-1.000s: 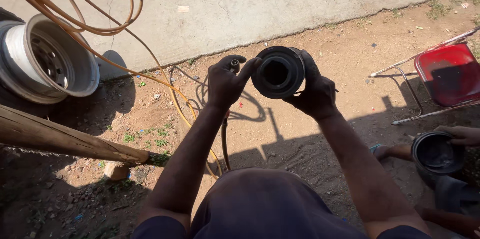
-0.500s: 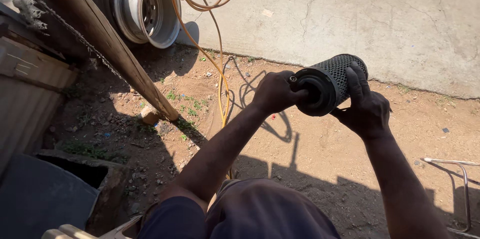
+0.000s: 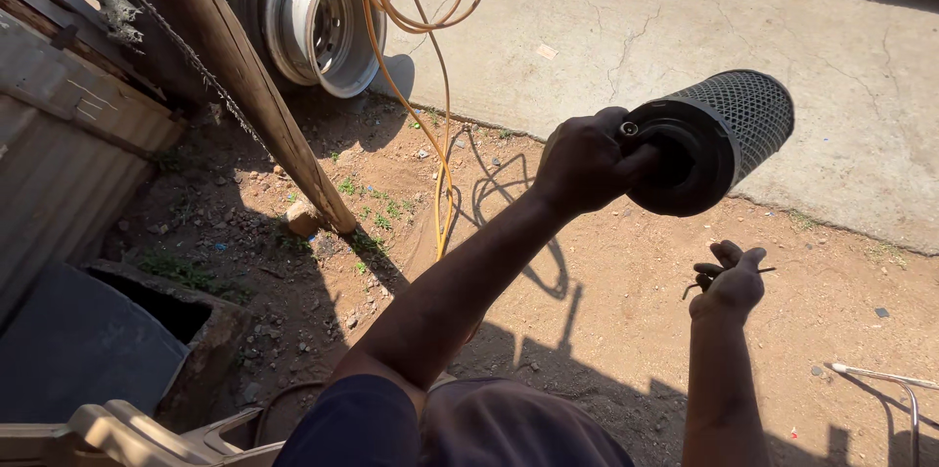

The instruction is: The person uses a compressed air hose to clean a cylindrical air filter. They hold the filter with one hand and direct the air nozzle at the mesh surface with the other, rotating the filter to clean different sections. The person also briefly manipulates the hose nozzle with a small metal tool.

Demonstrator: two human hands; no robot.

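Nearest, at the bottom edge: dark shirt (image 3: pixel 469 428) and both bare forearms reaching out over the dirt ground (image 3: pixel 606 311). Near left: pale plastic piece (image 3: pixel 127 433), then a broken concrete box (image 3: pixel 186 320) beside a grey metal sheet (image 3: pixel 68 174). Near right: thin metal chair frame (image 3: pixel 880 379) just in view.

Right hand (image 3: pixel 729 286), low and well apart from the filter: fingers curled loosely, half open, around a small dark thin object (image 3: pixel 706 276) whose kind cannot be told; empty otherwise.

Left hand (image 3: pixel 587 164), raised higher: fingers wrapped tight on the rim of a black cylindrical filter (image 3: pixel 714 139), thumb at the edge of its open end by a small bolt. Filter held in the air, tilted, open end toward the camera and left, perforated mesh body pointing far right, over the line where dirt meets concrete slab (image 3: pixel 685 27).

Farther left: slanted wooden pole (image 3: pixel 245 95) planted in the dirt, a stone (image 3: pixel 303 218) at its foot, patches of grass nearby. Orange hose (image 3: pixel 430 86) hanging in loops just right of the pole, trailing down to the ground. Farthest left: tyre with a silver wheel rim (image 3: pixel 323 27) lying at the edge of the slab.
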